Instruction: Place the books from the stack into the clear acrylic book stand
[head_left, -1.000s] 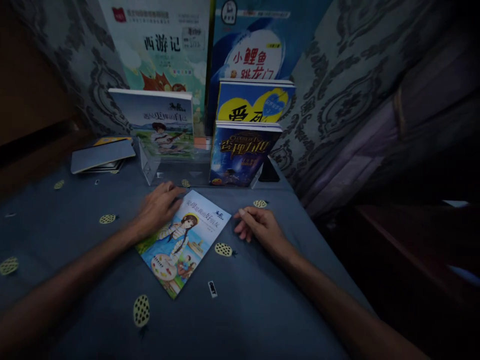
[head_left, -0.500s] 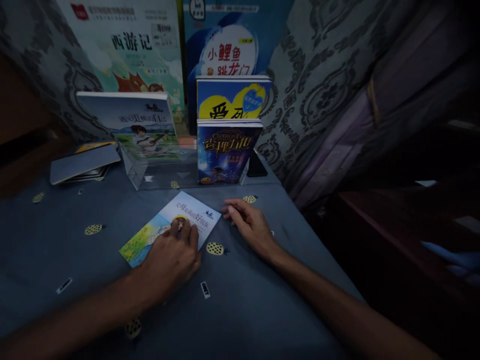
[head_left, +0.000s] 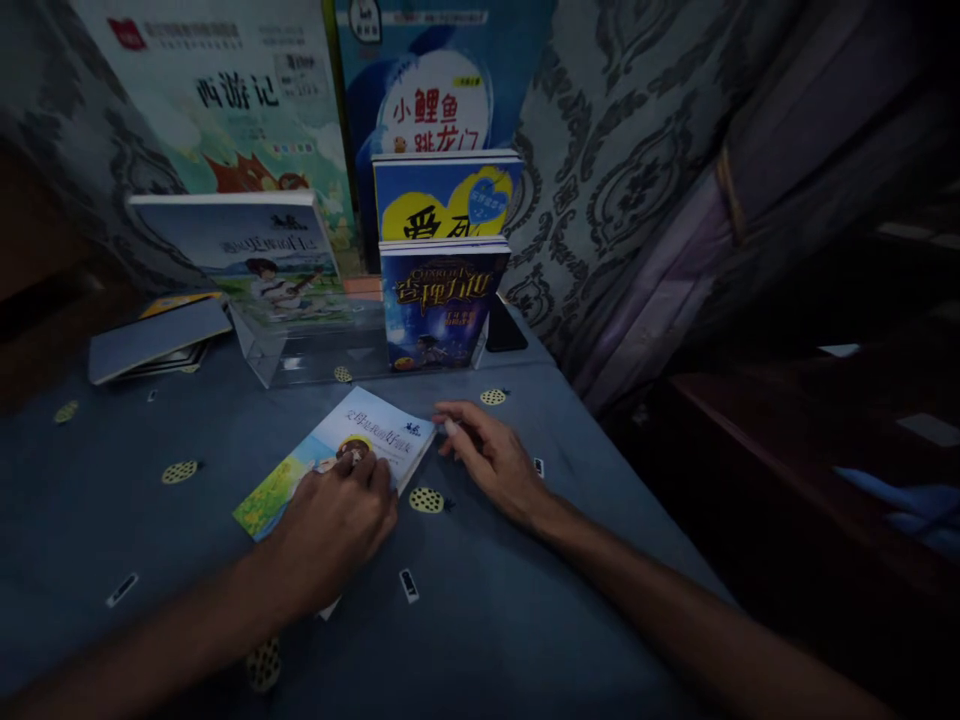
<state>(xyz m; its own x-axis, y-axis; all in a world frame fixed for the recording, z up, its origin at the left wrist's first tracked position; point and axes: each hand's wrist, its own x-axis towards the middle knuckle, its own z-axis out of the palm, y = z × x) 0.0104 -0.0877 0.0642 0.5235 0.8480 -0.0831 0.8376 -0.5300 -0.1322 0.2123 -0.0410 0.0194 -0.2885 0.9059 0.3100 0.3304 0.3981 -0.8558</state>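
Note:
A thin paperback book (head_left: 379, 425) with a pale blue, green and yellow cover lies slantwise on the tablecloth. My left hand (head_left: 341, 510) rests across its lower right part, fingers bent over the cover and thumb hidden from view. Below that wrist, a sliver of white page edge shows. At the book's right corner is my right hand (head_left: 491, 460), its fingers loosely curved and a gap between thumb and palm. Its fingertips come right up to the corner; whether they touch it is hard to make out. Nothing shows in that hand.
Behind the book, a clear acrylic stand (head_left: 315, 355) holds several upright books, with a dark blue one (head_left: 442, 310) in front. Several flat books (head_left: 161, 340) are piled at the left. A black phone-like object (head_left: 508, 330) lies by the stand's right end, near the table edge.
The view has shifted slightly, so the stand appears further left. The book's right edge now looks a little raised, showing its pages. Both hands stay in about the same places.

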